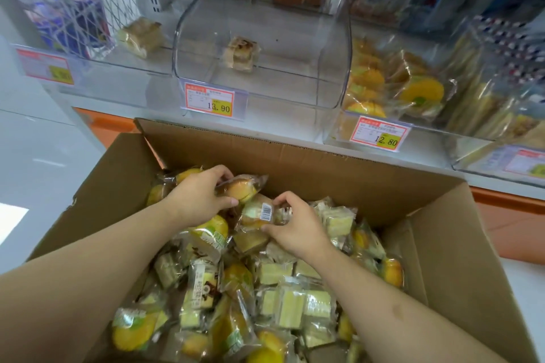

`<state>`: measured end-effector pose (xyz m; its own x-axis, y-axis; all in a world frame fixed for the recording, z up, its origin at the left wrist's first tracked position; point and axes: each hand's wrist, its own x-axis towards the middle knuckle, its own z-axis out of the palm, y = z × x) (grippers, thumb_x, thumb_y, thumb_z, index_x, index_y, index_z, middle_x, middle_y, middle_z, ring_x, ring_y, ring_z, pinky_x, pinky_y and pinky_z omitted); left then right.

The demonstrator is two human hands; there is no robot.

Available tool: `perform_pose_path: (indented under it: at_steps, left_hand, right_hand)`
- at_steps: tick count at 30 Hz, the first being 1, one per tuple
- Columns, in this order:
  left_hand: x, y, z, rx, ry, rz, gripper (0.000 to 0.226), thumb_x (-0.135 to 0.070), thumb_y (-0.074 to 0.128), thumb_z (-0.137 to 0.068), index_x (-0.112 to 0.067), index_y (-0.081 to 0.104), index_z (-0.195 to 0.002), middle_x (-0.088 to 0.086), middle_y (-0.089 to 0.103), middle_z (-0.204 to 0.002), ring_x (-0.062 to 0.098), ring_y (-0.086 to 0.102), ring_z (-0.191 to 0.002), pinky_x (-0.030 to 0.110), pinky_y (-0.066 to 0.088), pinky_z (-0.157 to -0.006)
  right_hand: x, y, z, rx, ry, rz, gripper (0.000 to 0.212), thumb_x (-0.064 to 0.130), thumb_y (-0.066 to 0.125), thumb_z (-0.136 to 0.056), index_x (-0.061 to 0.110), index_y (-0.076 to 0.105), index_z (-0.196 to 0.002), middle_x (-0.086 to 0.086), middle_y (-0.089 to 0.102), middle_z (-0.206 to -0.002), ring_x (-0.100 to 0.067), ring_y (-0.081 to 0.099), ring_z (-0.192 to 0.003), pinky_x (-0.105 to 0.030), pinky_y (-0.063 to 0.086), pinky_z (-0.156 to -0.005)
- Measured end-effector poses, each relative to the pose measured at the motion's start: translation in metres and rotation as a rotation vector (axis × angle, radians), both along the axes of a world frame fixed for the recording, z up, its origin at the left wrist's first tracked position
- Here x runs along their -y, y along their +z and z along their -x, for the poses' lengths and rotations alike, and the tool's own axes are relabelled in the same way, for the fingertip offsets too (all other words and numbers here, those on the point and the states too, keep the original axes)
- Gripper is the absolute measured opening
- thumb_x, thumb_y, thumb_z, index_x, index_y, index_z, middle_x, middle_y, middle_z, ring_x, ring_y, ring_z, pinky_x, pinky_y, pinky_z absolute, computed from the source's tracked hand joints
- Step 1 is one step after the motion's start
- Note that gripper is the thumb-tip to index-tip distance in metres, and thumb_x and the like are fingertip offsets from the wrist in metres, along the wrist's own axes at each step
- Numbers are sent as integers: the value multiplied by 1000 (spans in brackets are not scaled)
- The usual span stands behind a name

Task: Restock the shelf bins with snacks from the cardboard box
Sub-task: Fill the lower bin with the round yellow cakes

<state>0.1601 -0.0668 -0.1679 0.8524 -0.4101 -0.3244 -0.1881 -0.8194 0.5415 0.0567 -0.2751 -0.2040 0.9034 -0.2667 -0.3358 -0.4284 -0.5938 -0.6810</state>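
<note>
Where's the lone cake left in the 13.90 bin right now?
In the head view, the lone wrapped cake lies on the floor of the clear middle bin, left of centre, above and behind the 13.90 price tag.

Bare forearms, sleeveless to the frame edge, left hand (198, 197), right hand (298, 227)
</note>
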Motion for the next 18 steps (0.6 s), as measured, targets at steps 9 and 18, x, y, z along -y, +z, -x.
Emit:
perform_pose_path:
  at_steps: [9,18]
  left_hand:
    - [22,91,29,-406,252,604,25,-25,73,-99,-18,67,-122,17,74,-110,34,71,-94,56,62,-91]
    - [78,163,99,-620,363,970,42,-38,74,-92,-4,75,-116,12,59,-99,34,53,-86,39,54,-58]
  right_hand:
    - [59,113,57,-10,-139,-518,53,45,99,-58,15,70,-91,-8,72,-94,-30,73,-95,-53,57,-103]
    - [97,227,115,7,-250,-992,59,60,56,-99,16,70,-136,-20,63,-108,-30,59,-80,-38,54,-60]
